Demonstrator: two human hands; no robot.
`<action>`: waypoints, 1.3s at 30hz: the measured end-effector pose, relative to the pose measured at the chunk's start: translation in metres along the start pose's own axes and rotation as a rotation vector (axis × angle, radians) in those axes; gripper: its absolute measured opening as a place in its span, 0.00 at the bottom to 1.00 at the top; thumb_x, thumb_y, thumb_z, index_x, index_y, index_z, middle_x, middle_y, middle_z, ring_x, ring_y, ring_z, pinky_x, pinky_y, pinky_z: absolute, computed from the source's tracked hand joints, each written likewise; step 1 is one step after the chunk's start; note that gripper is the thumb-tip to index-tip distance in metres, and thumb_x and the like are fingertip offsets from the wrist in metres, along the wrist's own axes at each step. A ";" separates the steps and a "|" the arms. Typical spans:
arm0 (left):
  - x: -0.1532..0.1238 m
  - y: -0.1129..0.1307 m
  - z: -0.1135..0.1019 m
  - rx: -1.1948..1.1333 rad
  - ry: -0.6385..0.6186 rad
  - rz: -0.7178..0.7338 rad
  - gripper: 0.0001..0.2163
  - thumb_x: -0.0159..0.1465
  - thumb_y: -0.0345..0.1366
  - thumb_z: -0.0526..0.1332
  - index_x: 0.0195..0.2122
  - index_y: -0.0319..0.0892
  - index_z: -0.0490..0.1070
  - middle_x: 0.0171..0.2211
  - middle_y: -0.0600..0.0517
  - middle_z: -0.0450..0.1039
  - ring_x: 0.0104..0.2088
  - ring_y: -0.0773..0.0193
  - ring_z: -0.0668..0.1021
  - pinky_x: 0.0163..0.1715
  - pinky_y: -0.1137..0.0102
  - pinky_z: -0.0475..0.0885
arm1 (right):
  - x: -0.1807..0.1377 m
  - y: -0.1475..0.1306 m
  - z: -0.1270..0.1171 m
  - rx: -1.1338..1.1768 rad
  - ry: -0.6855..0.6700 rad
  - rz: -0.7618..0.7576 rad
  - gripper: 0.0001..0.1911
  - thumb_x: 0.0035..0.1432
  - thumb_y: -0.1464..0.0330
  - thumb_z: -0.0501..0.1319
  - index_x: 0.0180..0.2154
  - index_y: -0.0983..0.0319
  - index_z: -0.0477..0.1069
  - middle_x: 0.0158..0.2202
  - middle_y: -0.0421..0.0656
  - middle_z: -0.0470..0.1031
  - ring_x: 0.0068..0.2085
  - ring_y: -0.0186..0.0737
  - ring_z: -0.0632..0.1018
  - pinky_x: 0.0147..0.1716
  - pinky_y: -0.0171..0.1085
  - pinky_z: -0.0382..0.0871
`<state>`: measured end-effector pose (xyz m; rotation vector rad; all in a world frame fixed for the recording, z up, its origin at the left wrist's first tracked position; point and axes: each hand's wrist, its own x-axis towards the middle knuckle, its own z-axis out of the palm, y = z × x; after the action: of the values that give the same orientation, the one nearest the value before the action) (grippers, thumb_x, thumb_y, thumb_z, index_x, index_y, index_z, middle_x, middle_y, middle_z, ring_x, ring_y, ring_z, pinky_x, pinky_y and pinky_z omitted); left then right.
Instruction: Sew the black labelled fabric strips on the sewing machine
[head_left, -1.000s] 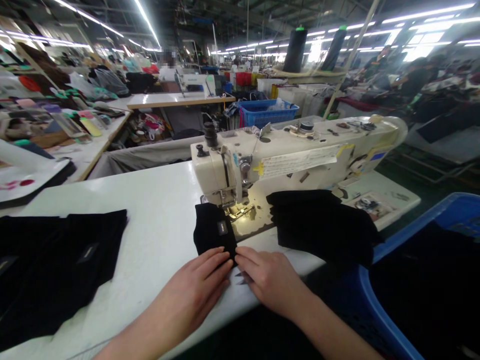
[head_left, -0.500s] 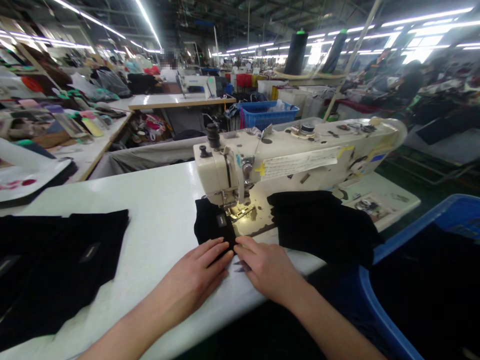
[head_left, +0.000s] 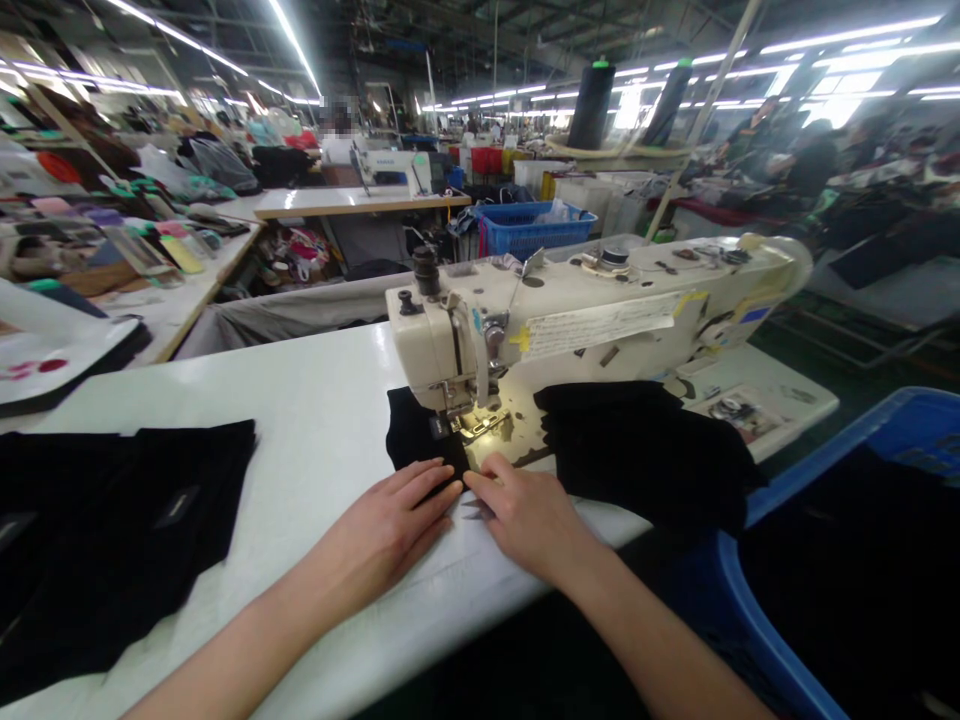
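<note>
A small black fabric piece [head_left: 411,432] lies on the white table under the needle area of a sewing machine [head_left: 585,300]. A small grey label [head_left: 439,427] on it sits right beside the presser foot. My left hand [head_left: 401,520] rests on the fabric's near part, its fingers stretched out and flat. Close by at the right edge of the cloth is my right hand [head_left: 529,515], with thumb and forefinger at the fabric. The pointed blades of thread snips [head_left: 474,509] stick out from under its curled fingers; their handle is hidden in the palm.
Black labelled pieces [head_left: 135,530] lie on the table at left. More black fabric [head_left: 645,455] lies right of the needle, reaching to a blue basket [head_left: 739,590] holding dark cloth. Thread cones [head_left: 592,105] stand behind the machine. Other sewing tables and people fill the background.
The black piece has moved forward, away from me, bringing its label up to the presser foot. Both hands have moved slightly forward with it; the snips stay in the right hand.
</note>
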<state>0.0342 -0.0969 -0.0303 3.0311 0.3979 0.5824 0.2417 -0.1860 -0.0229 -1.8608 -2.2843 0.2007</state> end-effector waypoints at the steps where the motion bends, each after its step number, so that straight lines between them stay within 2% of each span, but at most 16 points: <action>1: 0.000 -0.001 0.000 -0.004 -0.001 -0.004 0.16 0.74 0.37 0.52 0.55 0.40 0.75 0.54 0.41 0.77 0.56 0.51 0.78 0.54 0.56 0.78 | 0.001 0.000 0.000 -0.005 -0.001 0.001 0.13 0.67 0.72 0.57 0.52 0.58 0.71 0.48 0.44 0.74 0.37 0.40 0.80 0.30 0.36 0.68; 7: 0.002 -0.010 0.002 -0.009 -0.007 -0.014 0.16 0.74 0.37 0.52 0.56 0.42 0.75 0.55 0.42 0.76 0.57 0.51 0.77 0.55 0.57 0.78 | 0.009 -0.001 -0.001 -0.029 0.004 0.014 0.11 0.68 0.71 0.56 0.50 0.59 0.71 0.44 0.44 0.74 0.35 0.40 0.79 0.29 0.35 0.68; 15: 0.007 -0.018 0.000 -0.026 -0.019 -0.039 0.17 0.74 0.39 0.52 0.56 0.41 0.76 0.55 0.40 0.76 0.56 0.50 0.78 0.55 0.55 0.78 | 0.014 -0.003 -0.003 -0.047 0.001 0.028 0.15 0.71 0.71 0.52 0.55 0.59 0.69 0.44 0.45 0.74 0.35 0.41 0.80 0.30 0.36 0.70; 25: 0.015 -0.030 0.000 -0.020 -0.039 -0.051 0.16 0.74 0.39 0.52 0.54 0.41 0.77 0.55 0.41 0.75 0.56 0.52 0.77 0.55 0.57 0.78 | -0.009 -0.009 0.008 -0.048 0.028 0.026 0.15 0.69 0.72 0.54 0.55 0.59 0.68 0.51 0.48 0.74 0.34 0.40 0.81 0.29 0.36 0.71; 32: 0.018 -0.039 0.001 0.002 -0.054 -0.060 0.17 0.75 0.38 0.51 0.54 0.40 0.76 0.55 0.40 0.74 0.54 0.52 0.78 0.54 0.56 0.78 | -0.019 -0.009 0.014 -0.011 0.073 0.016 0.12 0.65 0.74 0.56 0.49 0.60 0.70 0.52 0.45 0.74 0.33 0.39 0.80 0.27 0.36 0.69; 39: 0.024 -0.045 -0.001 0.002 -0.090 -0.083 0.17 0.75 0.38 0.50 0.52 0.40 0.76 0.55 0.40 0.73 0.54 0.52 0.77 0.54 0.56 0.78 | -0.018 -0.008 0.015 -0.015 0.093 0.018 0.12 0.65 0.74 0.56 0.49 0.59 0.70 0.52 0.44 0.75 0.32 0.40 0.80 0.26 0.37 0.68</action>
<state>0.0442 -0.0472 -0.0238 3.0116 0.5170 0.4385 0.2341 -0.2050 -0.0366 -1.8575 -2.2149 0.0977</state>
